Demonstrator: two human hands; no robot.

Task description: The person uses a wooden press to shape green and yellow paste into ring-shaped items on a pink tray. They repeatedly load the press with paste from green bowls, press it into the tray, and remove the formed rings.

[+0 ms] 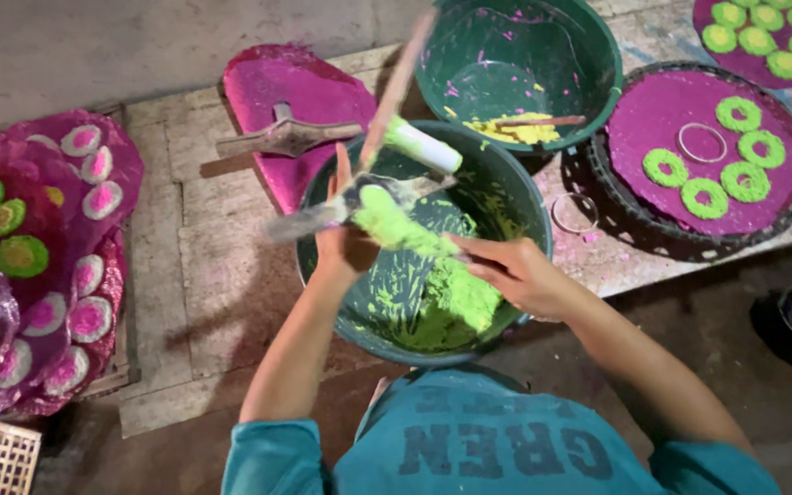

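Landmark: the dark green basin [506, 197] holding bright green paste [446, 307], at centre.

Far left of the basin, magenta-coated trays [43, 266] are stacked, carrying round pink-and-white and green-and-yellow cakes [89, 316]. Just left of the basin's rim, a magenta board [300, 87] lies on the stone slab [194, 266] with a wooden tool [286, 136] on top.

Over the basin's left side, the left hand [343, 240] is clenched around a flat wooden paddle [350, 203] loaded with green paste. A long stick [396, 82] with a green-smeared white end rises from the same spot; whether that hand also holds it cannot be told, owing to blur.

Over the basin's right side, the right hand [515, 270] has its fingers extended and together, fingertips touching the paste on the paddle, gripping nothing.

Directly behind the basin sits a second green basin [588, 64] containing yellow paste [515, 131]. Right of the basin, a round magenta tray [680, 128] carries green paste rings [706, 197] and a bare metal ring [703, 142].
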